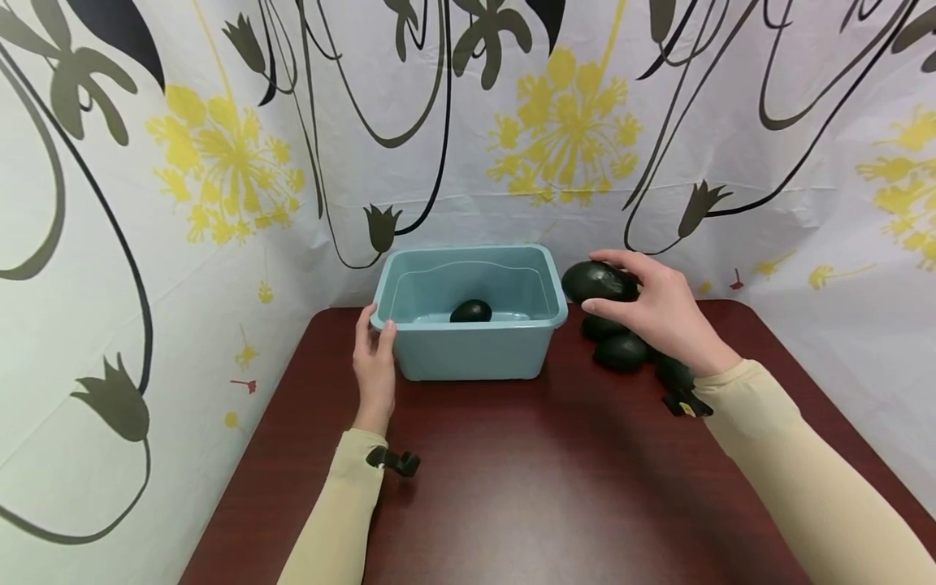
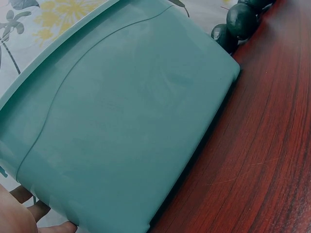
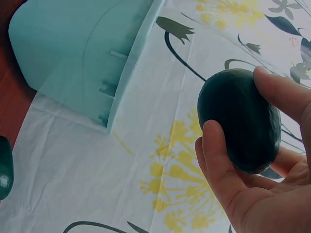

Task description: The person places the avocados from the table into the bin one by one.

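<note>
A light blue plastic tub [image 1: 468,353] [image 2: 126,126] [image 3: 73,53] stands at the back of the dark red table, with one dark avocado [image 1: 470,311] lying inside. My left hand [image 1: 374,357] [image 2: 29,216] holds the tub's left front corner, fingers against its side. My right hand [image 1: 654,313] [image 3: 243,179] grips a dark green avocado [image 1: 600,282] [image 3: 240,119] lifted just right of the tub's rim. Below that hand, several more avocados [image 1: 621,351] [image 2: 238,22] lie on the table.
The wooden table [image 1: 526,487] [image 2: 262,160] is walled on three sides by a white curtain [image 1: 219,162] printed with yellow flowers and dark stems. An avocado edge [image 3: 4,167] shows at the left of the right wrist view.
</note>
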Tool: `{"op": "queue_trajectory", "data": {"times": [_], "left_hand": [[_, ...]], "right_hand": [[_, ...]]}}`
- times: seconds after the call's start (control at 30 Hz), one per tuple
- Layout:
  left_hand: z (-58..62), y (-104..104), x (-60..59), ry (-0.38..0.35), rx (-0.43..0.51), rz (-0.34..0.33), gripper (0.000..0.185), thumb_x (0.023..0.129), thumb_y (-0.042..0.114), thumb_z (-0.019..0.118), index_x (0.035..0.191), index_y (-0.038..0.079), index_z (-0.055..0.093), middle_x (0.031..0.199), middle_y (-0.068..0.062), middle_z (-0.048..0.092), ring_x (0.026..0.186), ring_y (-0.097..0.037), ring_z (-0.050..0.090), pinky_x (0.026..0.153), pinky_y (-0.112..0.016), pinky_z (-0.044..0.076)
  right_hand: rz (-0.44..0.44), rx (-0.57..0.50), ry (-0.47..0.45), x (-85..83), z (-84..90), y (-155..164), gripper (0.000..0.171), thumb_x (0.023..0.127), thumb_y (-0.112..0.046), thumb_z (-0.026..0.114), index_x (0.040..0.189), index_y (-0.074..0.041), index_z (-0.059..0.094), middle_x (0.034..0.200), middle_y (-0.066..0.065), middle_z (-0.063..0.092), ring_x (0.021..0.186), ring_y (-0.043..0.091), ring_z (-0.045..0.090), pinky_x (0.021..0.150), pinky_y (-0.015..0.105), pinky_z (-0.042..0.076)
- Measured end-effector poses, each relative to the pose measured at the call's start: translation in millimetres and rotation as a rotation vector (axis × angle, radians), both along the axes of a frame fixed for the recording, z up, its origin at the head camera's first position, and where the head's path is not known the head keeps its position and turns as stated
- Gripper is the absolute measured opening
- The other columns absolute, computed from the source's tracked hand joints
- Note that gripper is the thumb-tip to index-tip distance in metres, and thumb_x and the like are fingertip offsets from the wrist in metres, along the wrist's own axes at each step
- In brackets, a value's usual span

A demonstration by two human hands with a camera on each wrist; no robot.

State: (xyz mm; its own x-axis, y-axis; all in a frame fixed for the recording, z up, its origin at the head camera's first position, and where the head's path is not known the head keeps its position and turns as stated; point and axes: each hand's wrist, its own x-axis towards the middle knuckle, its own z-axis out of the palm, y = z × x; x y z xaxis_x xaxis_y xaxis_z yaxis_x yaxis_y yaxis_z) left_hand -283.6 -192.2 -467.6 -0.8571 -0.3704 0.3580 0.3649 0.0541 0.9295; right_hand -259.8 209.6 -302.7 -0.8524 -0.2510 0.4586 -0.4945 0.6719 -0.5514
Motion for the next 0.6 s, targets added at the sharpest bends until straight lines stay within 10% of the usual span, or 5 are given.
{"op": "queue_trajectory", "data": {"times": [0.6], "left_hand": [[0.9, 1.1, 1.1, -0.004, -0.001, 0.006, 0.054, 0.097, 0.053, 0.061, 0.147, 0.038, 0.046, 0.145, 0.003, 0.049, 0.126, -0.017, 0.050, 0.104, -0.049, 0.040]], "right_hand": [[0.045, 0.044, -0.071, -23.4, 25.5, -26.0, 0.065, 0.082, -0.055, 0.079, 0.141, -0.044, 0.054, 0.140, -0.008, 0.054, 0.111, 0.018, 0.055, 0.085, 0.046, 0.046]]}}
